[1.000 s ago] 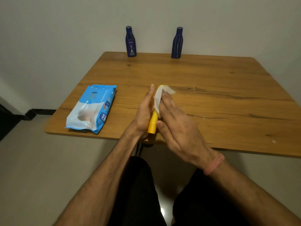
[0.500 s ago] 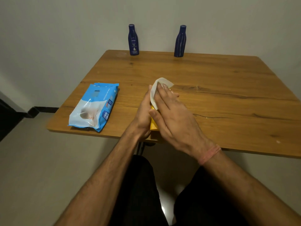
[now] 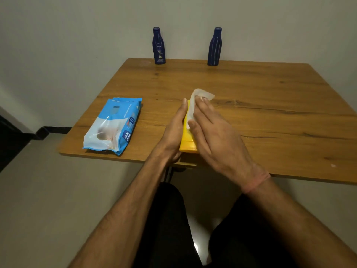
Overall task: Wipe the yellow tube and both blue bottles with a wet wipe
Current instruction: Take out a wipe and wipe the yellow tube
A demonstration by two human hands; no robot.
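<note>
My left hand (image 3: 173,130) holds the yellow tube (image 3: 188,140) from the left, just above the table's near edge, its fingers lying along the tube. My right hand (image 3: 214,132) holds a white wet wipe (image 3: 193,108) against the tube's upper part, thumb on one side and fingers over the top. A flap of the wipe sticks out past my fingertips. Two dark blue bottles stand upright at the table's far edge against the wall, one with a label to the left (image 3: 159,46) and one to the right (image 3: 214,47).
A blue and white pack of wet wipes (image 3: 114,125) lies flat on the wooden table (image 3: 270,105) to the left of my hands. The wall runs directly behind the table. My legs in dark trousers are under the near edge.
My right hand has slid the wipe up along the tube toward its far end, then slightly back. More of the tube's yellow lower end shows now than half a second ago.
</note>
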